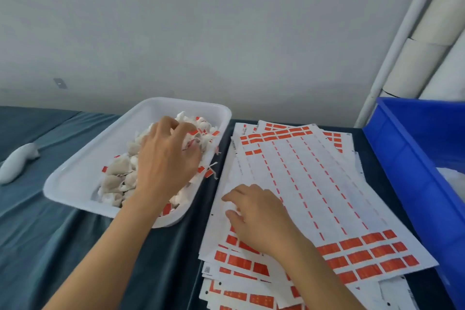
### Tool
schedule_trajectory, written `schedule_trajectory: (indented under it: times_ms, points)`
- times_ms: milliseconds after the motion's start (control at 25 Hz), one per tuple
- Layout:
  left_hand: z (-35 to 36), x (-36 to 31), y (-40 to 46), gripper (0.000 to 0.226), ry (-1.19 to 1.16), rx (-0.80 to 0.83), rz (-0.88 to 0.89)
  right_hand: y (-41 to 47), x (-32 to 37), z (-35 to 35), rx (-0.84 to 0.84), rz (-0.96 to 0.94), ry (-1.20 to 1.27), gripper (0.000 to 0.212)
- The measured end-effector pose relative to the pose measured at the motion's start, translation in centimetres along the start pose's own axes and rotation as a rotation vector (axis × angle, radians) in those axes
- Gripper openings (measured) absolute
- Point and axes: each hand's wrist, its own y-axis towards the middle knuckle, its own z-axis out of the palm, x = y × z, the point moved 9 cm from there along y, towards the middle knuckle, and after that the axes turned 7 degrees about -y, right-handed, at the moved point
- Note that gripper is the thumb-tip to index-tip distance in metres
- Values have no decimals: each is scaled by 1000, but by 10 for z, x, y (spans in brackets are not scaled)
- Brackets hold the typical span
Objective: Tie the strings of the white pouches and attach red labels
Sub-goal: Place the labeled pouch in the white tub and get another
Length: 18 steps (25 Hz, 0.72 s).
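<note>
pouches (120, 173) under left hand (166, 158), fingers (183, 131) curled

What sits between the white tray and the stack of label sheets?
In the head view, only a narrow strip of dark tablecloth separates the white tray from the label sheets; nothing lies on it.

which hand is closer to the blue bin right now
The right. The right hand rests on the label sheets that lie beside the blue bin. The left hand is farther off, reaching into the white tray of pouches.
</note>
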Motion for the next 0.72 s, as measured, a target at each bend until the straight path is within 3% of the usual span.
schedule_trajectory:
  times_ms: [200, 360, 440, 520, 600, 720]
  points:
    - [9, -7, 10, 34, 70, -35, 98, -31, -61, -78, -115, 105, 20, 35]
    - [52, 0, 12, 61, -193, 35, 13, -82, -132, -139, -242, 289, -99, 32]
    - [78, -31, 3, 62, -271, 80, 15, -105, -167, -159, -286, 397, -139, 29]
    - [98, -97, -23, 50, -230, 127, 161, -127, -202, -173, -318, 499, -191, 26]
    - [119, -167, -65, 45, -257, 239, 279, -152, -241, -183, -336, 627, -207, 27]
    - [176, -223, -128, 52, -342, 657, 218, -189, -302, -182, -224, 832, -174, 27]
